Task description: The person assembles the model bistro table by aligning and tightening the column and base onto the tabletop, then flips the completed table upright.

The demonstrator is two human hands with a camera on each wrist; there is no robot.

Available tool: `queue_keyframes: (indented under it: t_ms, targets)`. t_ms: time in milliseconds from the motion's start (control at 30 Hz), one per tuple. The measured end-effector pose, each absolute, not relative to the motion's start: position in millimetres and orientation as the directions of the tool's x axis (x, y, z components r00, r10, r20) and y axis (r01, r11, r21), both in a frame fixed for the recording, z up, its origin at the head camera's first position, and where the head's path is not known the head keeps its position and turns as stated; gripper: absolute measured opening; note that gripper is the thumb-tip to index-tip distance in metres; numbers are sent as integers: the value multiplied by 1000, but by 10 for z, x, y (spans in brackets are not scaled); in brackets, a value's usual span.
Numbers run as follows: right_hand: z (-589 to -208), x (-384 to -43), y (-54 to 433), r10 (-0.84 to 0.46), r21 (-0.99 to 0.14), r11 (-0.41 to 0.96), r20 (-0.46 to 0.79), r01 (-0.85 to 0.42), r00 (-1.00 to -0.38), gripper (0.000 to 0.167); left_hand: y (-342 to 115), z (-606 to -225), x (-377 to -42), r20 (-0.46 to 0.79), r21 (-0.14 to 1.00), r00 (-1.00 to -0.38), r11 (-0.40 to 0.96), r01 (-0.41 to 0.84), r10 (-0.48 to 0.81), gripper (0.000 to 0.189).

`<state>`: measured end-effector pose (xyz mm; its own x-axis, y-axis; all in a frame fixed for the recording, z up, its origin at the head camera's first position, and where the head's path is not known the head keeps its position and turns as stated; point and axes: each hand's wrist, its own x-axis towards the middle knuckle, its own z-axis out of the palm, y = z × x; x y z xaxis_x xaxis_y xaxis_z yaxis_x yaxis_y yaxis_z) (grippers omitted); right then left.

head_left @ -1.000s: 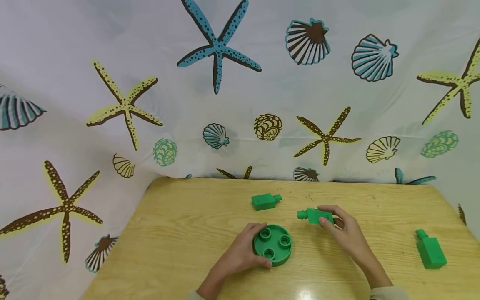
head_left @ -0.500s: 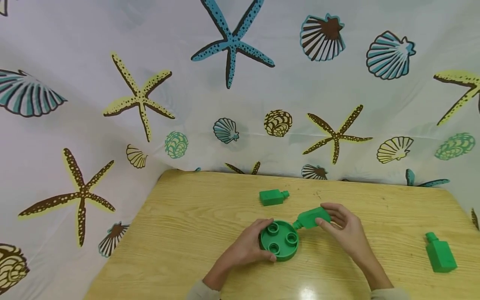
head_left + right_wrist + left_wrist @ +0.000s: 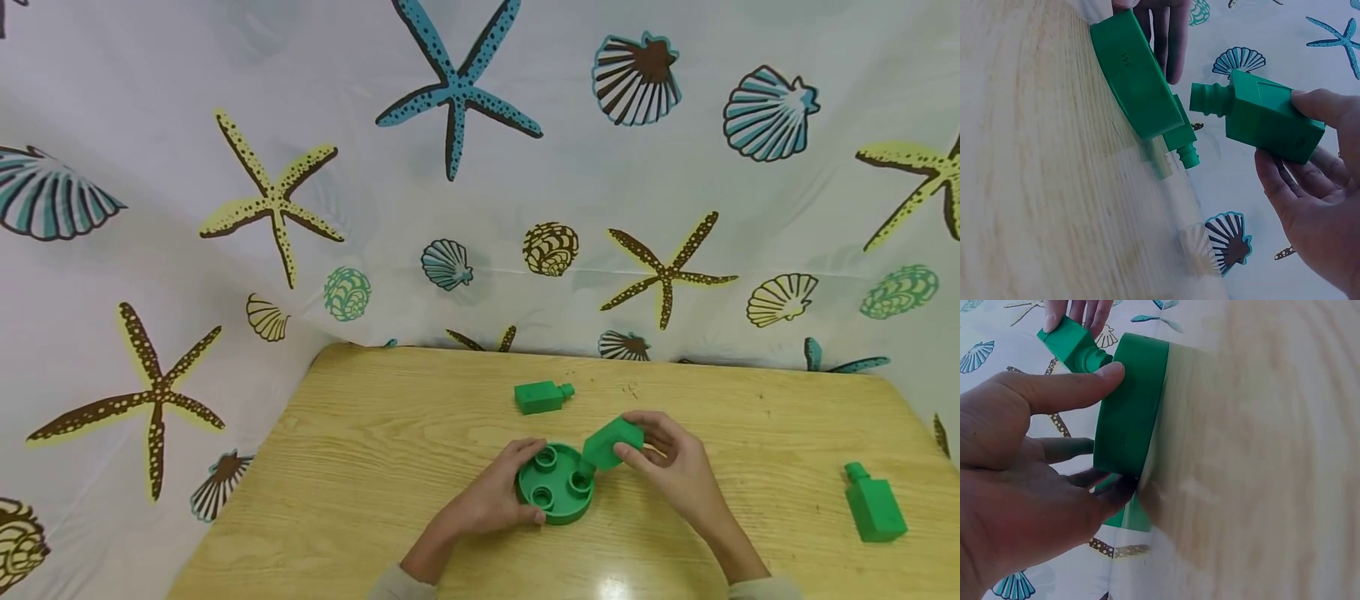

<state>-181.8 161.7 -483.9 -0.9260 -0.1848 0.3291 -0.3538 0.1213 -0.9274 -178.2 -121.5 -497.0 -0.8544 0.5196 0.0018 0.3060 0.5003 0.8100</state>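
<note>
Green block moved over round base, pinched by right fingers

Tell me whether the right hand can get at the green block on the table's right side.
Probably not now: the right hand grips another green block, though nothing visible stands between that hand and the right-side block.

Pale starfish-and-shell cloth behind a wooden tabletop with bright glare

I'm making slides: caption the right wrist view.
Right hand grips a green block, its ribbed neck toward the round base held by left hand.
</note>
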Motion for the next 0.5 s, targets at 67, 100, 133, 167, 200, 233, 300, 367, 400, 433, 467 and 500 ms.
queue_keyframes:
  t_ms: [67,100,133,167,200,233,300,367,400,433,467,500]
  targets:
    - [-4858,-1810,1604,-193,-926,119,332,-358,-923,39,-1194,-4983,-1766,-16,810,-857,510,291,514,99]
    - [-4866,-1806,1597,-195,-925,120,335,-361,-922,39,-1178,-4990,-1757,-28,813,-864,515,273,502,101]
    - [-4874,-1804,1588,-198,-924,119,337,-364,-921,39,-1164,-4994,-1747,-28,814,-872,518,264,489,102]
    - [-4882,-1802,1580,-197,-925,119,334,-361,-922,38,-1152,-5002,-1741,-24,813,-879,521,260,476,103]
    - [-4887,-1800,1571,-197,-927,117,331,-357,-923,38,-1141,-5008,-1738,-20,814,-887,523,253,461,104]
    - [-4892,-1798,1562,-197,-929,115,327,-353,-924,38,-1135,-5014,-1737,-16,817,-894,521,248,449,103]
    - [-4900,-1797,1547,-203,-929,115,323,-350,-924,37,-1132,-5021,-1740,1,815,-903,523,249,430,100]
    - [-4905,-1799,1533,-212,-931,111,319,-347,-924,37,-1142,-5027,-1751,23,809,-904,523,267,427,98]
    - [-4907,-1800,1527,-217,-931,110,321,-349,-922,37,-1149,-5027,-1758,31,807,-903,522,276,429,97]
    - [-4911,-1801,1520,-222,-930,108,321,-351,-921,37,-1157,-5024,-1764,40,804,-901,521,286,433,96]
    - [-4915,-1802,1514,-229,-929,107,324,-354,-918,37,-1162,-5019,-1770,48,800,-898,522,296,436,96]
    - [-4919,-1802,1505,-237,-929,103,325,-356,-915,37,-1166,-5017,-1776,54,798,-896,520,305,442,96]
